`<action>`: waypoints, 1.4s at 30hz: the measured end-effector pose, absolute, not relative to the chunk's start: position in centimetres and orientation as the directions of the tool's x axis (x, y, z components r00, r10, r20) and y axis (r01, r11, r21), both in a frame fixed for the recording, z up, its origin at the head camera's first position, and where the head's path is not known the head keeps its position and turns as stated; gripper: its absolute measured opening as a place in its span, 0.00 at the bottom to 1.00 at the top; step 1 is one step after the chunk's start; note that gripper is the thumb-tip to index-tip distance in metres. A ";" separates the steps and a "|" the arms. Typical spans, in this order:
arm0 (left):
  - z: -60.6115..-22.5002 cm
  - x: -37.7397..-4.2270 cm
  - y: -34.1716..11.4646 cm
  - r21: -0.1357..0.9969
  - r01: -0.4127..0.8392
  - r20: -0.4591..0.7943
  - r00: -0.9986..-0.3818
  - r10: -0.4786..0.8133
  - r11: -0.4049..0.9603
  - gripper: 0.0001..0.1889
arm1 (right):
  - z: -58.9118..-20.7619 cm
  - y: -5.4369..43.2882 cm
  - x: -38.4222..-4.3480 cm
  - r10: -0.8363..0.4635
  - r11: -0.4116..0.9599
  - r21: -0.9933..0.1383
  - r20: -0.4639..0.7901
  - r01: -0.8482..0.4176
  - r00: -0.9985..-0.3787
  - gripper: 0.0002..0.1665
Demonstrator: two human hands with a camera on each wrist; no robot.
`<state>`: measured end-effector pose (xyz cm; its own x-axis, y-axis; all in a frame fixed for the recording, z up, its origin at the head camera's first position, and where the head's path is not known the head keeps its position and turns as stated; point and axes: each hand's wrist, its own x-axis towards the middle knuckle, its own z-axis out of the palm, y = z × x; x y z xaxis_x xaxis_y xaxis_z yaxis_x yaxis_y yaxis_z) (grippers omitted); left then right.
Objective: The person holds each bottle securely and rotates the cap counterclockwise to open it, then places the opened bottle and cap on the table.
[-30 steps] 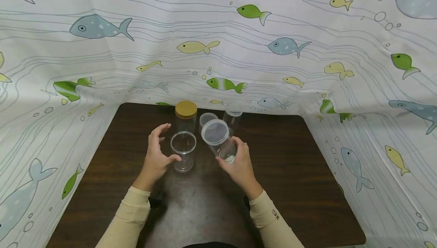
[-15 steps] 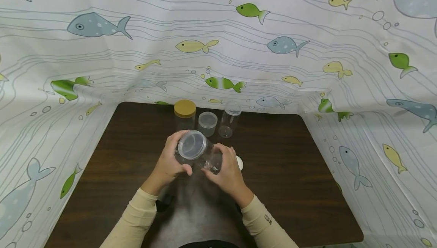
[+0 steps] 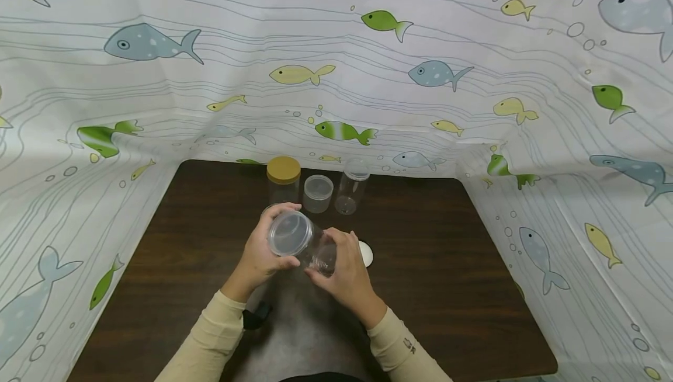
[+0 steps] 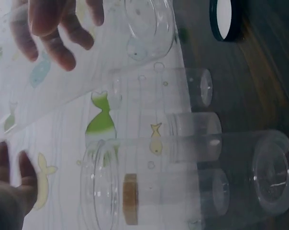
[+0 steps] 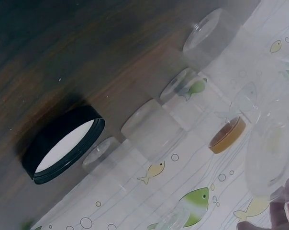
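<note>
Clear, cylindrical, seemingly plastic jar [image 3: 313,249], tilted above the dark brown table [image 3: 447,288]. Right hand [image 3: 348,270] grasps base end; left hand [image 3: 259,249] curls fingers round translucent disc lid [image 3: 290,233]. I judge it light, stiff, slippery; grip mid-wall.

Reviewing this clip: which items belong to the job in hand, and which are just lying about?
In the job:
- Lidded jar, held tilted
- Right hand, gripping its body
- Left hand, at its lid end

Apparently just lying about:
- Yellow-lidded jar
- Small jar
- Tall jar
- Dark lid with white inside
- Unlidded jar, less certain, as it stands near the hands
</note>
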<state>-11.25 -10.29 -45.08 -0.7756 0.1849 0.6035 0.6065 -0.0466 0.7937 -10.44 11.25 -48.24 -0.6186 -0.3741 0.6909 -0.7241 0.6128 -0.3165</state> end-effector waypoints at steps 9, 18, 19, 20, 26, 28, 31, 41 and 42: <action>-44.8 -10.8 -11.0 0.847 0.523 0.529 -0.808 0.260 -0.097 0.40 | -48.4 11.4 -10.5 -0.416 0.557 -0.365 0.655 -0.746 -0.631 0.53; -44.3 -10.5 -10.9 0.814 0.554 0.572 -0.710 0.411 -0.176 0.37 | -48.2 12.3 -10.1 -0.605 0.381 -0.577 0.436 -0.722 -0.667 0.55; -44.3 -10.5 -10.9 0.812 0.556 0.572 -0.703 0.423 -0.177 0.37 | -48.3 12.4 -10.0 -0.616 0.368 -0.608 0.408 -0.704 -0.674 0.56; -44.2 -10.5 -10.8 0.816 0.550 0.567 -0.701 0.432 -0.178 0.37 | -48.3 12.5 -10.0 -0.621 0.360 -0.630 0.389 -0.689 -0.680 0.57; -44.4 -10.5 -10.7 0.825 0.539 0.559 -0.732 0.389 -0.171 0.38 | -48.9 12.7 -9.9 -0.599 0.263 -0.703 0.417 -0.660 -0.683 0.58; -44.5 -10.5 -10.7 0.816 0.547 0.577 -0.741 0.344 -0.189 0.38 | -49.2 12.5 -9.8 -0.577 0.261 -0.674 0.465 -0.691 -0.672 0.58; -44.7 -10.6 -10.6 0.801 0.553 0.598 -0.754 0.272 -0.227 0.37 | -49.8 12.0 -9.6 -0.534 0.319 -0.576 0.546 -0.752 -0.645 0.63; -44.3 -10.4 -10.9 0.808 0.536 0.589 -0.734 0.336 -0.246 0.38 | -50.8 11.2 -9.3 -0.399 0.421 -0.463 0.677 -0.780 -0.618 0.60; -44.3 -10.4 -11.0 0.809 0.534 0.588 -0.725 0.359 -0.245 0.38 | -50.7 11.3 -9.3 -0.415 0.386 -0.498 0.658 -0.776 -0.628 0.60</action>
